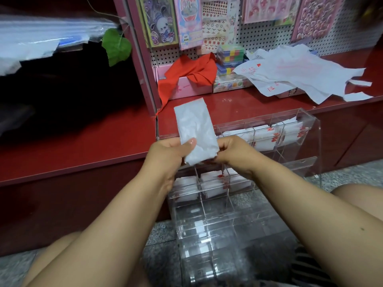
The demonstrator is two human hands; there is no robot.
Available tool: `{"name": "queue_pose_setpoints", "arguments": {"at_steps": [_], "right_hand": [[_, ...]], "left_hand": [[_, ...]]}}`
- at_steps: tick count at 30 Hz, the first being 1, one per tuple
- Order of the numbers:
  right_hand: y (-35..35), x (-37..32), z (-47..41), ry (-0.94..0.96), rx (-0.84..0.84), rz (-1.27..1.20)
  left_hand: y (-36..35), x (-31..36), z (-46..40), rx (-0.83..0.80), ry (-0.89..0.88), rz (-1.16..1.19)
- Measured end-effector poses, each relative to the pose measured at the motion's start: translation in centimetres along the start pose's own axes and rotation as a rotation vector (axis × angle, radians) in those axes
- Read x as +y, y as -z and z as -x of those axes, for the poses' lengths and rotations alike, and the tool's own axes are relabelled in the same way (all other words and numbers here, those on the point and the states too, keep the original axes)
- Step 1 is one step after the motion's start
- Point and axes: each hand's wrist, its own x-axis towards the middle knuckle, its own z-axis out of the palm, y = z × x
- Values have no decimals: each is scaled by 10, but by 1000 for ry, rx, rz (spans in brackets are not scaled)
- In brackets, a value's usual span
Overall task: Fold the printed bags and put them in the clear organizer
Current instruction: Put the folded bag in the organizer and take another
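The red shelf point(83, 146) runs wide in front of me, and the clear organizer point(306, 129) stands against its front edge on the floor, several of its compartments already holding folded bags point(264, 137). Up on the shelf to the right lies the loose pile of unfolded printed bags point(300, 73), well apart from my hands. Between my hands I hold one bag folded into a narrow strip point(194, 129), standing upright above the organizer. My left hand point(167, 154) pinches its lower edge with the thumb pressed on the front; my right hand point(234, 152) curls round the lower right corner. The risk I see is the thin, slippery plastic springing open: if either pinch loosens while I make the next fold, the layers will likely slide and the strip will fan out. A bulky or crooked packet could also catch on a divider and not seat in its compartment.
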Motion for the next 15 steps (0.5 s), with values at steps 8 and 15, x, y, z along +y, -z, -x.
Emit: {"name": "queue_pose_setpoints", "arguments": {"at_steps": [8, 15], "right_hand": [[7, -11, 1, -101, -81, -563], [1, -8, 3, -69, 108, -311]], "left_hand": [[-2, -7, 9, -108, -108, -319], [-8, -17, 8, -70, -62, -347]]}}
